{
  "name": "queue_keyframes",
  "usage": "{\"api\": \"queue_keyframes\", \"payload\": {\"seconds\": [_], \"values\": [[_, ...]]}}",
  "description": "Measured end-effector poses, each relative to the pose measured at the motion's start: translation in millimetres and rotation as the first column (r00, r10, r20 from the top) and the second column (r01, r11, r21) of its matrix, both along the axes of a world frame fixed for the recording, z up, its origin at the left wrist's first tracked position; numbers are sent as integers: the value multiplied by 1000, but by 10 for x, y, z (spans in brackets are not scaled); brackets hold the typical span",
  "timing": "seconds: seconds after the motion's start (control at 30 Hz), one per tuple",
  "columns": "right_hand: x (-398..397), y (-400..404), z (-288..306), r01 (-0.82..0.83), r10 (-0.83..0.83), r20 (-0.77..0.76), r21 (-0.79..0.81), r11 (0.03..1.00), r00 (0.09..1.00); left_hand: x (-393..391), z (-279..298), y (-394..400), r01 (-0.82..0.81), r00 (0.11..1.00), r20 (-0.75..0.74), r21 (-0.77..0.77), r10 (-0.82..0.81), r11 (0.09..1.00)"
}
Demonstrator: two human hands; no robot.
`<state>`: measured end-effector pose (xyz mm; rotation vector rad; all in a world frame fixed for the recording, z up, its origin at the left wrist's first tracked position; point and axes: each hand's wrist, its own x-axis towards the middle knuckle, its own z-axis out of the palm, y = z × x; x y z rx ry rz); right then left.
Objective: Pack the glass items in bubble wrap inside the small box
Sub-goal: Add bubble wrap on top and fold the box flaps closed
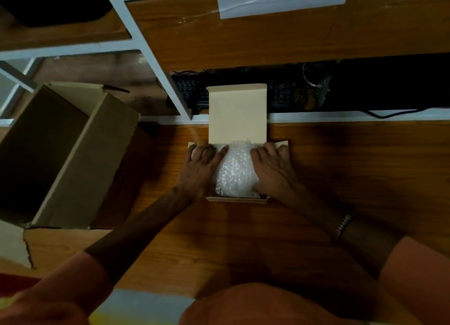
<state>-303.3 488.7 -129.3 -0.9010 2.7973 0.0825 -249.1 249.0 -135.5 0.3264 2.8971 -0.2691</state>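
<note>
Hands flank the bubble-wrapped bundle [235,170] that sits inside the small box [237,198] on the wooden floor [341,178]: left hand [202,169] and right hand [272,166] lie with fingers fairly straight, pressing on the 2 side flaps and against the wrap, probably to seat the bulging bundle and tuck the flaps before closing. Lid [237,115] stands open at the far side; large open carton [60,154] sits well to the left, keyboard [192,93] under the shelf beyond, neither in the way, though the bulge may resist the lid.
</note>
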Motion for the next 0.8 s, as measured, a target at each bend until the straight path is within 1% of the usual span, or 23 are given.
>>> {"api": "queue_keyframes", "payload": {"seconds": [0.1,0.17,0.27,0.3,0.33,0.37,0.43,0.5,0.6,0.7,0.8], "values": [[30,-48,-12,11,-10,-31,28,1000,999,-11,9,16,-2,999,39,14,2,1000],[57,-56,13,5,-4,-27,30,1000,1000,-55,53,-13,-5,995,97,48,0,999],[70,-11,37,-26,26,-10,23,999,1000,-188,225,-124,-60,961,276,173,10,983],[66,11,53,-41,40,9,21,999,999,-223,297,-146,-97,939,343,209,19,973],[55,32,79,-50,50,47,16,999,998,-239,350,-141,-126,925,379,233,30,964],[33,51,116,-53,52,104,2,999,993,-240,381,-107,-135,926,377,241,35,961],[-27,65,207,-27,35,235,-36,999,971,-204,391,5,-96,947,321,215,23,972],[-73,39,258,-6,22,292,-54,999,956,-152,315,76,-22,975,223,157,-13,987],[-56,-17,227,-21,26,232,-23,1000,972,-159,215,77,9,990,140,81,-20,997],[5,-78,164,-35,34,126,6,999,991,-213,166,68,42,992,121,21,-44,999],[-4,-127,145,-43,42,72,14,999,997,-212,106,62,59,994,89,-17,-57,998]]}}
